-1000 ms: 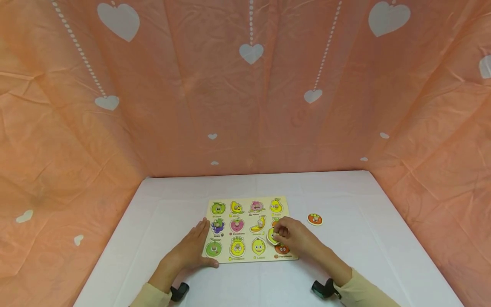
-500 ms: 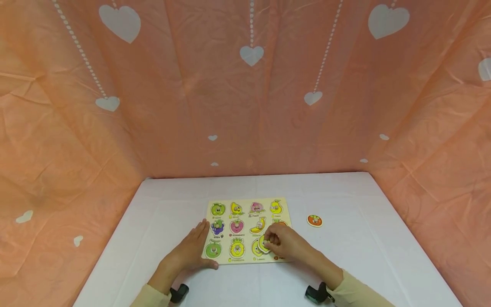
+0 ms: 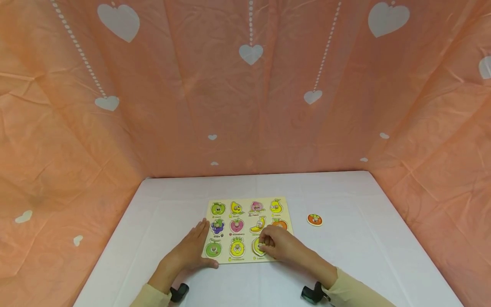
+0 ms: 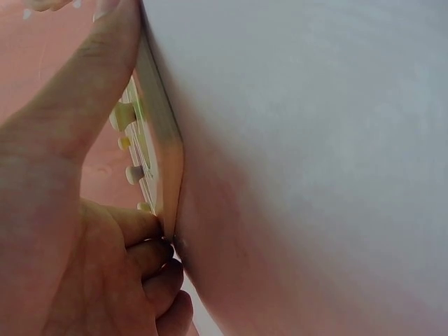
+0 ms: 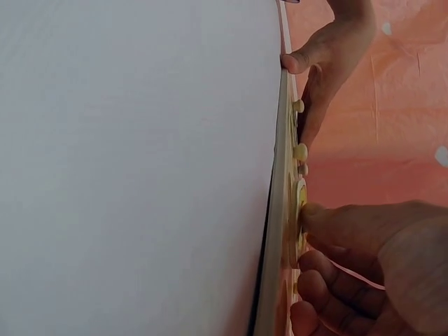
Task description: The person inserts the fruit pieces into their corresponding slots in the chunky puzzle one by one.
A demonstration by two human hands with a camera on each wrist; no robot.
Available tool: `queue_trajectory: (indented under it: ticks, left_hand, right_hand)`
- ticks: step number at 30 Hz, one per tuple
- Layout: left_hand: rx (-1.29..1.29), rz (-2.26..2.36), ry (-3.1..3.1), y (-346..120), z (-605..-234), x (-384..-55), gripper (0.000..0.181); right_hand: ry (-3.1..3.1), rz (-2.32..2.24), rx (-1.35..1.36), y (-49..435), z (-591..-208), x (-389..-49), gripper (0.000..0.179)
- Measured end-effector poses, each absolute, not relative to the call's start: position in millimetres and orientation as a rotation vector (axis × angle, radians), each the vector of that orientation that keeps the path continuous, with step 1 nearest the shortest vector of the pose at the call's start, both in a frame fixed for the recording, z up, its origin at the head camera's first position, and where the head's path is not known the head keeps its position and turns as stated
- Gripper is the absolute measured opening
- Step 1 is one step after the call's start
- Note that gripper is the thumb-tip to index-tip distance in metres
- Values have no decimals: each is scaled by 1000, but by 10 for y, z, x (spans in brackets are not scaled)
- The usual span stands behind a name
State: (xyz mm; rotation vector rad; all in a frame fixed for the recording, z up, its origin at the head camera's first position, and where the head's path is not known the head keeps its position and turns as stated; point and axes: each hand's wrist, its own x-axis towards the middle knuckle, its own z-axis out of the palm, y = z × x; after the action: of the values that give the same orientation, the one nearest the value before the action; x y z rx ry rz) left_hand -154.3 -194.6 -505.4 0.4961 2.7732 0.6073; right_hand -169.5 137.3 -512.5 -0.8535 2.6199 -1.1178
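A wooden fruit puzzle board [image 3: 247, 232] lies on the table with knobbed fruit pieces across it. My left hand [image 3: 192, 246] rests at its near left corner, fingers stretched along the left edge and thumb at the near edge. In the left wrist view, the thumb [image 4: 91, 84] lies by the board's side [image 4: 164, 140]. My right hand [image 3: 281, 243] pinches a yellow lemon piece [image 3: 257, 247] over the lemon place in the near row. The right wrist view shows this piece [image 5: 302, 196] at the board's face. My right hand hides the board's near right corner.
A round orange-red fruit piece [image 3: 315, 220] lies loose on the white table [image 3: 353, 243], right of the board. Orange cloth [image 3: 249, 106] with white hearts hangs behind and on both sides. A black wrist camera [image 3: 179, 292] sits on each wrist.
My right hand has moved left with the lemon piece, from the board's right side onto the lemon place. An orange piece in the middle row has come into sight. My left hand stays put.
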Motion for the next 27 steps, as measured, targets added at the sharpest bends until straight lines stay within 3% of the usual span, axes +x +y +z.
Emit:
queue_trajectory:
  ticks: [27]
  left_hand:
    - [520, 598, 2779, -1947, -5046, -1533, 137]
  right_hand:
    - [2633, -1058, -822, 1305, -5147, -1694, 15]
